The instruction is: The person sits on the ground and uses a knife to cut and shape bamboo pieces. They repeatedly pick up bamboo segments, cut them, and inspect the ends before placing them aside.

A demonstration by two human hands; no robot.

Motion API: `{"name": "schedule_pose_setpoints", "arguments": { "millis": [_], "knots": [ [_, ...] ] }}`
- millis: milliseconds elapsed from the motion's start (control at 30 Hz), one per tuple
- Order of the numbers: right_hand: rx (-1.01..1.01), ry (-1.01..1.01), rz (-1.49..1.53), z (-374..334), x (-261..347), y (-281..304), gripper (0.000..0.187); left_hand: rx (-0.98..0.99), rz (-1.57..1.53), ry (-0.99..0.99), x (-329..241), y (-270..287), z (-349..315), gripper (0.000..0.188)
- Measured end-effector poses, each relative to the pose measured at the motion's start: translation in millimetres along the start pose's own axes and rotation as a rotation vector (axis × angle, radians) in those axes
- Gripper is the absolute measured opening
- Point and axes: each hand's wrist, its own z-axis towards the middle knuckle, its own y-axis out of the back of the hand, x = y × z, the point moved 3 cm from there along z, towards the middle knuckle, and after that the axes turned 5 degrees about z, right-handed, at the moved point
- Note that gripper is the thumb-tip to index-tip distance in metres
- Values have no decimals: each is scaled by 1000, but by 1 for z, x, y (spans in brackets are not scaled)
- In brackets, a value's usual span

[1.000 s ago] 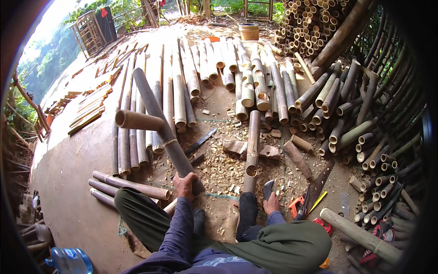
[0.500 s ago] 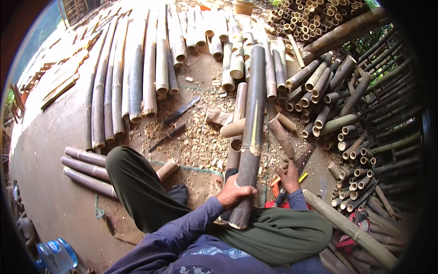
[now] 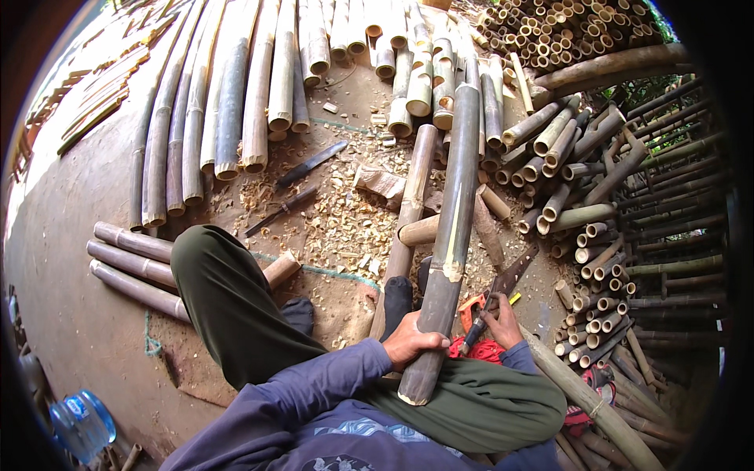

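My left hand (image 3: 416, 342) is wrapped around the lower part of a long dark bamboo pole (image 3: 452, 228). The pole slants up and away, its near end resting by my folded right leg. To its right, my right hand (image 3: 503, 322) is closed at the upper part of a dark-handled tool (image 3: 474, 333); the exact kind is not clear. Beside those fingers lies a saw (image 3: 514, 272) with a dark blade and an orange handle. Under the held pole, a short bamboo piece (image 3: 419, 230) lies crosswise, near another bamboo pole (image 3: 414, 196) on the ground.
Wood chips (image 3: 342, 235) cover the ground ahead, with two long dark blades (image 3: 312, 163) among them. Bamboo poles (image 3: 229, 118) lie in a row at the far left. Cut bamboo stacks (image 3: 601, 314) stand on the right. A blue water jug (image 3: 82, 424) sits at lower left.
My right hand has closed on the dark-handled tool, which has tilted upward. The held pole's near end has shifted slightly down; my left hand keeps its grip. The view has shifted a little.
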Motion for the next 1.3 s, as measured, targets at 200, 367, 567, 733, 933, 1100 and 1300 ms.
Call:
{"name": "schedule_pose_setpoints", "arguments": {
  "millis": [200,367,567,733,933,1100,1300],
  "knots": [
    [-78,526,-322,25,189,80,55,17,-86,87,-12,7,-6,52],
    [-240,1121,-477,40,365,97,47,-10,-38,53,-5,14,-6,51],
    [101,955,-546,150,292,-40,41,91,-54,56,-15,10,-3,51],
    [34,1001,-640,148,292,-38,56,-82,30,-31,-43,4,-4,56],
    [-154,925,-425,109,288,43,47,-147,63,34,-64,49,-34,51],
    [-175,543,-330,106,155,33,31,-200,73,17,-57,32,-39,43],
    [101,-36,-226,67,-6,-106,46,-94,-134,140,-145,9,-22,61]
  ]
}}
